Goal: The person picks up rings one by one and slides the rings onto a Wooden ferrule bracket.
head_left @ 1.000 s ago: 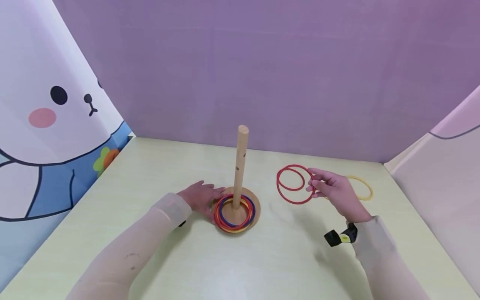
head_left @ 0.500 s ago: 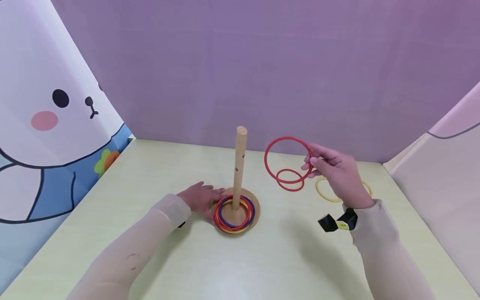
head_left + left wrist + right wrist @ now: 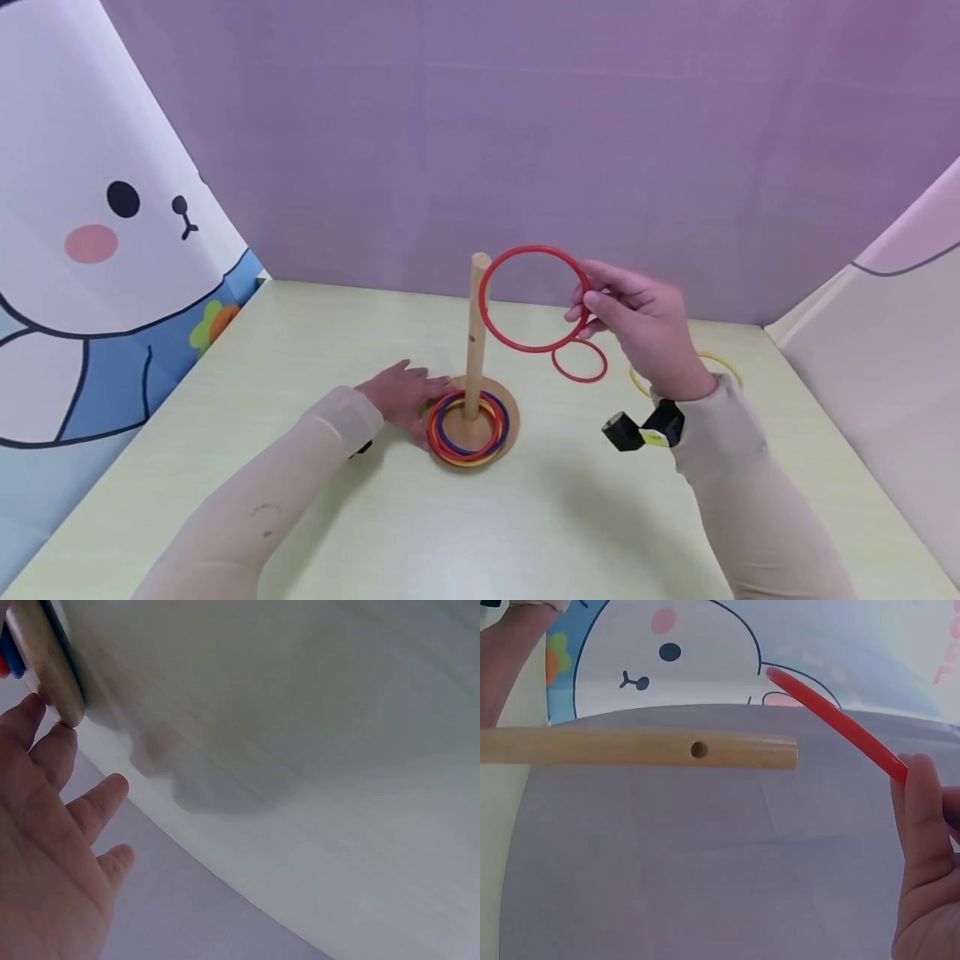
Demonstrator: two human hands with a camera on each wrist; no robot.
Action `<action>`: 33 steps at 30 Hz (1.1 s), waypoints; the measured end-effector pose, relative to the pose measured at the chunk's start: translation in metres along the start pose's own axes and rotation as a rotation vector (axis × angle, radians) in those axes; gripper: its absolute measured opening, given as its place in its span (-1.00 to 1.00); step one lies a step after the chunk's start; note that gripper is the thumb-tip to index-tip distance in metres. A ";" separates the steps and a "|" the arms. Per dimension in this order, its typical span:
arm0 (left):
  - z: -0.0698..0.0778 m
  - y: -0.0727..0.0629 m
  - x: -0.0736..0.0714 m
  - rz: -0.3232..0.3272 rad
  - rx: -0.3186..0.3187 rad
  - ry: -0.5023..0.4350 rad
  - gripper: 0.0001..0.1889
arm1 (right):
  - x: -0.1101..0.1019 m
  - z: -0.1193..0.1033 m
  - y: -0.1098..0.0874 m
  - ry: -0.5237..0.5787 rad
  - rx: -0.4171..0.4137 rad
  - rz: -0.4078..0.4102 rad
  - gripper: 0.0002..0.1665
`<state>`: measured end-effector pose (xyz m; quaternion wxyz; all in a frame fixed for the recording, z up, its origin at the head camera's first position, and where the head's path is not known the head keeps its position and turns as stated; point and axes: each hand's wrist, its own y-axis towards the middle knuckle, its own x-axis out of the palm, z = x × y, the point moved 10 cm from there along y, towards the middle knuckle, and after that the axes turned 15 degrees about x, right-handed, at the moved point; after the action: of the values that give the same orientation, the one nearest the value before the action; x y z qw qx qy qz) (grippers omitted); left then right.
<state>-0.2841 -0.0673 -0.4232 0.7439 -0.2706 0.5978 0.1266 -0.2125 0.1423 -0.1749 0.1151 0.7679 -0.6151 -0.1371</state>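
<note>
My right hand (image 3: 637, 325) pinches a large red ring (image 3: 532, 349) between thumb and fingers, raised and tilted. Its left edge passes in front of the upper part of a wooden peg (image 3: 475, 358). In the right wrist view the red ring (image 3: 840, 724) stands apart from the end of the peg (image 3: 652, 746). The peg rises from a round wooden base (image 3: 465, 433), where red, blue and yellow rings (image 3: 507, 421) lie around its foot. My left hand (image 3: 405, 396) rests at the base's left side, and its spread fingertips touch the rim of the base (image 3: 64, 697).
A smaller red ring (image 3: 579, 381) lies on the pale table (image 3: 540, 533) to the right of the peg. Farther right is a yellow ring (image 3: 722, 359), partly hidden by my right hand. A purple wall (image 3: 637, 150) closes off the back, with printed panels (image 3: 90, 292) at the sides.
My right hand has lifted the large red ring off the table and carried it up and left to the upper peg. The left hand has kept its place at the base.
</note>
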 end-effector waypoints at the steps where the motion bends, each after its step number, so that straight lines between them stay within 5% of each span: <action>1: -0.001 0.000 -0.001 0.002 -0.003 -0.008 0.02 | 0.002 0.000 0.001 0.009 -0.001 0.000 -0.56; 17: -0.004 0.000 -0.001 0.004 -0.031 -0.009 0.01 | 0.020 -0.004 0.010 0.103 -0.036 -0.013 -0.56; 33: -0.006 0.000 0.004 -0.010 -0.048 -0.035 0.02 | 0.047 0.017 0.029 0.364 0.094 -0.012 -0.57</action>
<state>-0.2880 -0.0706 -0.4277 0.7480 -0.2890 0.5804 0.1420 -0.2348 0.0898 -0.1838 0.1876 0.7881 -0.5854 0.0324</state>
